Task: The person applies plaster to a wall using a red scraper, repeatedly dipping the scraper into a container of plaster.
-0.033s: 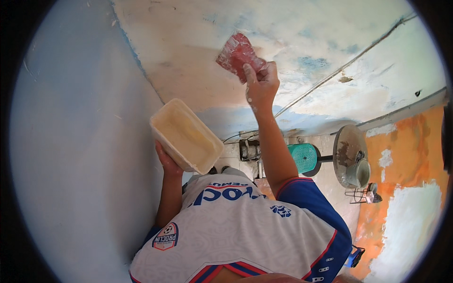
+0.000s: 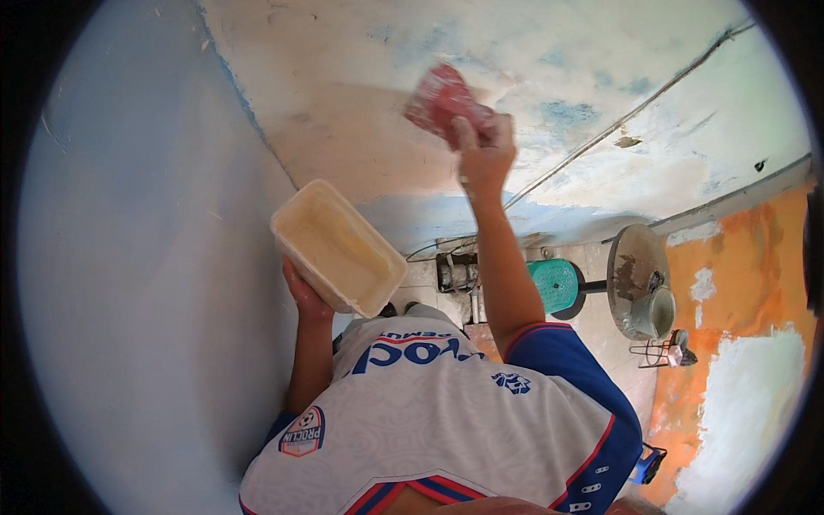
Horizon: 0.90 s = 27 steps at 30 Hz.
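My right hand [image 2: 487, 159] is closed on a red flat scraper [image 2: 440, 103] smeared with white, raised against the patchy cream and blue wall [image 2: 326, 112]; the scraper is blurred, and I cannot tell exactly whether it touches the surface. Lower left, my left hand [image 2: 305, 292] grips a cream rectangular container [image 2: 339, 249] from the side, its hollow inside tilted toward me and coated with pale residue. A thin cable [image 2: 601, 137] runs diagonally along the wall to the right of my right hand.
A plain pale blue wall [image 2: 129, 283] rises close on my left. Below right are a turquoise stool [image 2: 556, 286], a round dark stand [image 2: 631, 257] with a bucket [image 2: 654, 313], a wire rack [image 2: 657, 352] and an orange wall [image 2: 738, 266] with white patches. Dark objects [image 2: 457, 270] lie on the tiled floor.
My right hand and the red scraper have shifted slightly right and down across the wall and now look blurred. My left hand and the container stay about where they were.
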Available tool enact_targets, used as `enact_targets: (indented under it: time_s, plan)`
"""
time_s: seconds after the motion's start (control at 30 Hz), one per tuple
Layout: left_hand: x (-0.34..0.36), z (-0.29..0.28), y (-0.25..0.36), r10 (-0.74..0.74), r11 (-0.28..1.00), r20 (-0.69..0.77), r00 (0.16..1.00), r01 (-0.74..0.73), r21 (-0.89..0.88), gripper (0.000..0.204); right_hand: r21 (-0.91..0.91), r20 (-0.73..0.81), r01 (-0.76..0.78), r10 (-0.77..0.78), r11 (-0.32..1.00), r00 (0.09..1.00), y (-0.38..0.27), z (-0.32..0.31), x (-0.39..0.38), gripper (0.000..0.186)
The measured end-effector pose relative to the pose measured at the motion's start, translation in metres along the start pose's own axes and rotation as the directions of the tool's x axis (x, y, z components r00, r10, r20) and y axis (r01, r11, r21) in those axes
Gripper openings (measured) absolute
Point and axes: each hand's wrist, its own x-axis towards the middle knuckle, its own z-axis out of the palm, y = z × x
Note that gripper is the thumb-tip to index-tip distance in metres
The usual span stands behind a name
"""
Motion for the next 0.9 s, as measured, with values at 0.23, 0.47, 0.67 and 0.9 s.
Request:
enact_targets:
  time_s: [0.23,0.47,0.67,0.9]
  plan:
    - [-0.003,-0.001,-0.001,0.069,0.998,-0.040,0.997,-0.069,0.001,0.068,0.240,-0.226,-0.012,0.068,0.971,0.972,0.014,-0.097,0.002,0.021]
    - [0.004,0.001,0.002,0.066,0.998,-0.051,0.996,-0.065,0.025,0.068,0.024,-0.134,-0.014,0.017,1.000,0.991,0.048,-0.047,0.020,0.021]
    - [0.004,-0.004,0.002,0.073,0.997,-0.002,0.997,-0.073,-0.035,0.070,0.016,-0.229,-0.024,0.027,1.000,0.973,0.030,-0.120,0.015,0.020]
    - [0.007,0.008,-0.002,0.091,0.978,0.034,0.995,-0.096,0.185,0.073,0.176,-0.102,-0.076,0.095,0.981,0.990,0.035,-0.058,0.020,0.021]
